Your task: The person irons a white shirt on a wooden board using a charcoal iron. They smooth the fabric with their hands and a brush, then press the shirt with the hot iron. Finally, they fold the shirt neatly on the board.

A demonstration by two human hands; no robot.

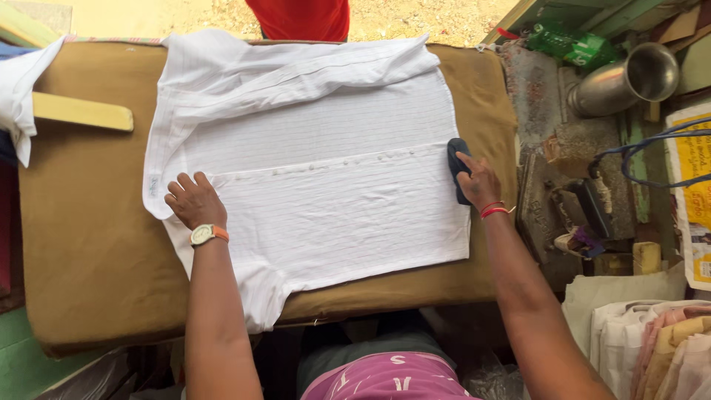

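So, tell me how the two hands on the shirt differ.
The left hand lies flat on the white shirt near its collar end; the right hand grips a dark object at the hem edge. The left wrist wears a watch; the right wears red bands. Both are bare.

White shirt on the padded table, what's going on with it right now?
A person has a white shirt spread flat, buttoned front up, on a brown padded table. The left hand presses down near the collar end. The right hand rests at the shirt's opposite edge on a small dark object; what it is cannot be told. A metal vessel lies to the right, with folded clothes stacked nearby.
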